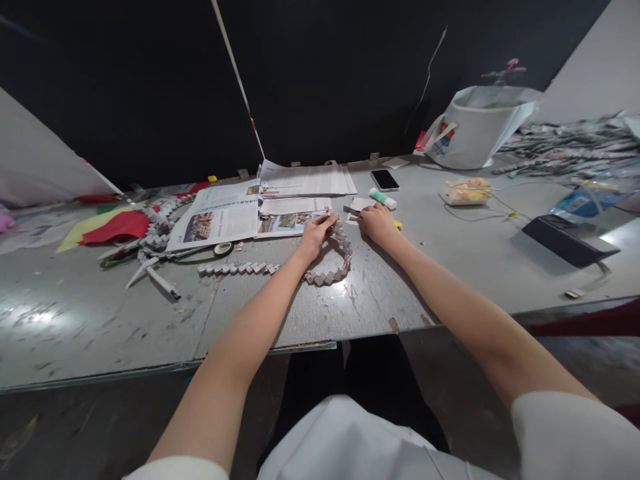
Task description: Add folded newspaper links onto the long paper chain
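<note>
A chain of zigzag-folded newspaper strips (327,277) lies on the grey table, its right part curling up in a loop. My left hand (316,239) pinches the upper end of that loop between thumb and fingers. To its right, my right hand (379,223) is closed, palm down, over what looks like a utility knife. A grey blade-like strip (351,210) sticks out left of the fingers, and a yellow end (399,225) shows on the other side; the middle is hidden. Small white paper pieces (361,203) lie by the fingertips, with a glue stick (383,199) just behind.
Newspapers (223,210) lie at the back left, beside red paper (117,227) and a pile of folded strips (159,230). A tape roll (223,249) sits near. Rightward are a phone (385,180), tissue pack (466,191), white bag (475,130) and dark box (570,240).
</note>
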Available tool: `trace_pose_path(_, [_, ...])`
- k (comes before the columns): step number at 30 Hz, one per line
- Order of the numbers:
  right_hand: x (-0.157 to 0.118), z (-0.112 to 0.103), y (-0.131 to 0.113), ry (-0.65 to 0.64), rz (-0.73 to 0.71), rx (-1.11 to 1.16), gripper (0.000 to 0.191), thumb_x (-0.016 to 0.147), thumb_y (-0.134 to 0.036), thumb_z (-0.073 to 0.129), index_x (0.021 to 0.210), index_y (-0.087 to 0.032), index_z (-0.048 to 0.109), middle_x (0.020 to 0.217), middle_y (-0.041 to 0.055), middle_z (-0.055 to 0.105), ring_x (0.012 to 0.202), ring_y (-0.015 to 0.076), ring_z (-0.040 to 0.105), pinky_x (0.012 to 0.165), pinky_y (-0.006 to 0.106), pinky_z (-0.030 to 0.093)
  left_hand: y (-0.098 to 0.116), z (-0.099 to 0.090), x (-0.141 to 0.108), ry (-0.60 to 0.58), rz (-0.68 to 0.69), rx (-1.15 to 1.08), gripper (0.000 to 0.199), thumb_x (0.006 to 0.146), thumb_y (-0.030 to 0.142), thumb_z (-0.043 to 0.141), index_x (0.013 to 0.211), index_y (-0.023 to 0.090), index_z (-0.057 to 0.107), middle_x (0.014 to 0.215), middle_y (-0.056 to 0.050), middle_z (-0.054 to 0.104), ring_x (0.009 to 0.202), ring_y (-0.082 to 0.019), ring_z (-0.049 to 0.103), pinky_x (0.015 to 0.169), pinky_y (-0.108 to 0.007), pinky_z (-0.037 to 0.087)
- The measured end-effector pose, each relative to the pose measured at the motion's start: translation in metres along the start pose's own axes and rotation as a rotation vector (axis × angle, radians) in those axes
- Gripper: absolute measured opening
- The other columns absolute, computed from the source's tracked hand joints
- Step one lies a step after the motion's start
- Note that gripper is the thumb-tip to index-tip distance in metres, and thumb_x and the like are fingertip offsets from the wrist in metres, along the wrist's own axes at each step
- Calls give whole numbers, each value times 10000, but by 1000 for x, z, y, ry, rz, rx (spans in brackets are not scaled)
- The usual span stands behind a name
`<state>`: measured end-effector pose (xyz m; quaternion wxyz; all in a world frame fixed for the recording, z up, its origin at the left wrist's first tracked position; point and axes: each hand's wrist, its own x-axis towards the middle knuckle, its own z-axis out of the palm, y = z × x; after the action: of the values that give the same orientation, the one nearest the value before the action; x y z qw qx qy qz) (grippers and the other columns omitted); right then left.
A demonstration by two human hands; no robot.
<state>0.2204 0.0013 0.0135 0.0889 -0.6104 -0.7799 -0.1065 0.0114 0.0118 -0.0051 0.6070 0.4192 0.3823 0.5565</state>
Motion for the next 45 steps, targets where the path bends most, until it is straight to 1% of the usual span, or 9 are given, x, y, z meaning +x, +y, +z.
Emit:
trace_pose_path(5, [2, 2, 2, 3, 12, 15, 373, 1113, -209, 442, 1170, -126, 802, 1246, 237, 775, 1189, 370, 620, 981, 459, 456, 3, 1, -2, 4, -30, -13, 304, 694, 357, 1021, 801, 183, 796, 733, 9, 717, 627, -102, 587, 602, -241, 444])
trace_pose_path(17, [1, 5, 0, 40, 25, 60, 327, 1043, -150, 502, 1179, -122, 797, 1229, 249, 781, 1163, 395, 611, 955, 465, 439, 3, 1, -1, 21, -17, 17, 276, 716, 334, 1009, 792, 180, 793, 702, 14, 688, 570, -83, 525, 555, -243, 389])
trace_pose_path(23, [4, 10, 3, 20, 23, 99, 337, 1033, -103, 467, 1176, -75, 771, 1211, 266, 769, 1145, 378, 628, 993, 447, 449, 2, 0, -1, -4, -22, 12, 313, 700, 379, 1022, 805, 184, 801, 723, 5, 706, 600, -94, 563, 581, -245, 433])
trace_pose_path(28, [6, 9, 6, 274, -22, 290, 339, 1097, -157, 415, 1236, -122, 721, 1408, 248, 692, 1272, 352, 607, 1103, 452, 449, 0, -1, -1, -8, 16, 23, 344, 690, 420, 1021, 799, 180, 800, 718, 7, 699, 589, -88, 532, 554, -240, 391])
trace_pose_path(31, [6, 9, 5, 393, 15, 400, 341, 1128, -260, 390, 1219, -167, 705, 1301, 218, 721, 1280, 354, 609, 1137, 479, 447, -1, -1, -1, -4, 30, 58, 347, 706, 441, 1009, 814, 184, 803, 727, 6, 705, 579, -88, 517, 550, -242, 376])
trace_pose_path(35, [7, 13, 3, 447, 142, 569, 322, 1110, -310, 393, 1205, -183, 673, 1155, 187, 744, 1117, 337, 687, 1017, 468, 518, -1, -2, 0, -9, 32, 68, 339, 715, 440, 998, 805, 184, 795, 714, 8, 690, 571, -85, 505, 552, -244, 367])
trace_pose_path(41, [18, 20, 12, 736, 377, 970, 470, 1119, -614, 389, 1205, -229, 644, 1060, 125, 692, 970, 295, 708, 827, 413, 565, -2, -1, 1, -3, 52, 121, 334, 719, 431, 981, 781, 187, 761, 660, 27, 639, 570, -95, 504, 565, -248, 382])
trace_pose_path(43, [21, 23, 16, 719, 392, 1069, 498, 1094, -667, 416, 1191, -232, 637, 959, 91, 655, 858, 272, 677, 743, 395, 554, -3, -1, 1, 0, 65, 132, 337, 717, 409, 984, 836, 186, 762, 671, 30, 652, 575, -99, 518, 581, -248, 412])
trace_pose_path(45, [23, 26, 16, 574, 313, 1106, 506, 1103, -658, 373, 1225, -233, 618, 917, 76, 633, 811, 254, 641, 706, 383, 543, -4, -1, 0, 12, 66, 117, 365, 714, 373, 994, 928, 186, 764, 727, 21, 698, 591, -109, 566, 615, -257, 455])
